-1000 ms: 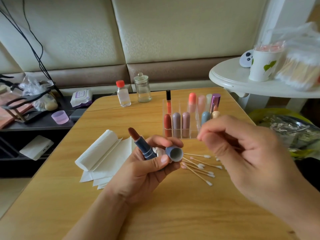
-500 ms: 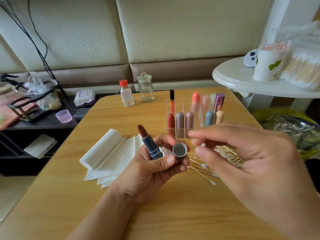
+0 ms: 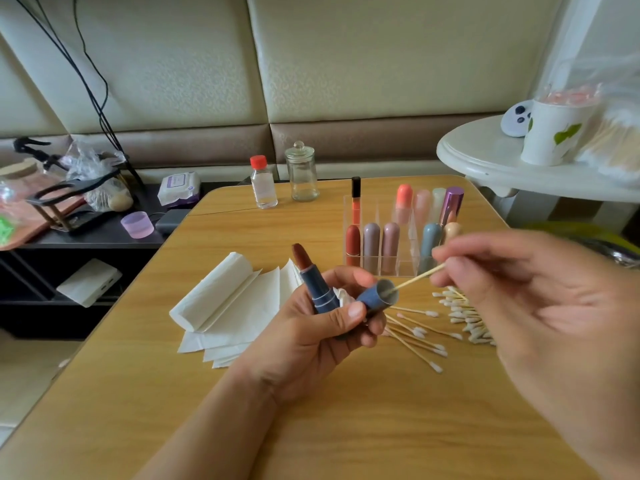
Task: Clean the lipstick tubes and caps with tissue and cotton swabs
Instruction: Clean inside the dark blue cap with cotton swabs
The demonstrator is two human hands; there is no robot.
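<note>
A clear acrylic lipstick organiser [image 3: 381,233] stands on the wooden table [image 3: 311,427] and holds nine capped tubes that can be counted: five short ones in its front row and four taller ones behind, among them a slim orange gloss and a metallic purple tube. Beyond the organiser stand two clear containers, a small red-capped plastic bottle [image 3: 263,183] of clear liquid and an empty lidded glass jar [image 3: 302,173]. Just in front of the organiser the left hand [image 3: 311,337] grips two things: an open dusty-blue lipstick tube [image 3: 317,284] with its brown-red bullet raised, and its matching blue cap [image 3: 379,295], mouth turned right. The right hand [image 3: 540,299] pinches a wooden-stemmed cotton swab [image 3: 415,279], its tip inside the cap. Loose cotton swabs [image 3: 436,327] lie scattered below the organiser, and folded white tissue [image 3: 225,306] lies left of it.
</note>
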